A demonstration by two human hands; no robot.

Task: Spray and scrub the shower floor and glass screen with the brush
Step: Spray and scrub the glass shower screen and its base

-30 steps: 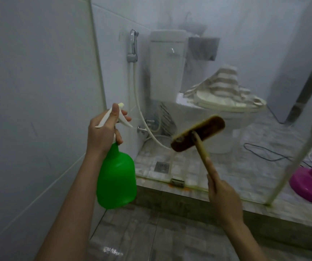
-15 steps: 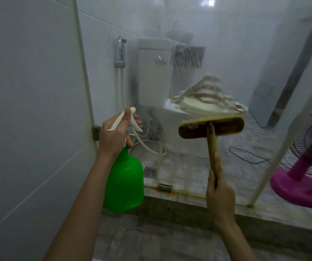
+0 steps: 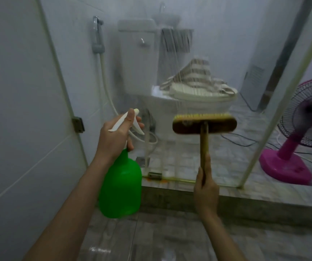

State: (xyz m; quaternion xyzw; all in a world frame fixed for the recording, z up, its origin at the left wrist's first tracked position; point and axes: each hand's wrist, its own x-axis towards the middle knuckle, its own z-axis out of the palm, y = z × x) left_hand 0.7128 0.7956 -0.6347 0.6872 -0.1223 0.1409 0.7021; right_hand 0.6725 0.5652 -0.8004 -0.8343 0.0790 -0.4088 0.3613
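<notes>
My left hand [image 3: 116,136] grips the white trigger head of a green spray bottle [image 3: 121,187], held upright in front of the glass screen [image 3: 217,53]. My right hand [image 3: 206,191] holds the wooden handle of a scrub brush [image 3: 204,123]. The brush head lies level against the glass at mid height, yellow bristles facing the pane. Streaks run down the wet glass above the brush. The tiled shower floor [image 3: 170,240] lies below my arms, wet and shiny.
Behind the glass stand a toilet [image 3: 185,102] with a striped cloth on its lid, a bidet sprayer with hose [image 3: 97,42] and a floor drain. A pink fan [image 3: 298,147] stands at the right beyond the glass edge. A raised stone kerb [image 3: 245,202] carries the screen.
The brush head has turned from tilted to level and risen on the glass. My view has tilted upward. The spray bottle stays in my left hand, shifted slightly right.
</notes>
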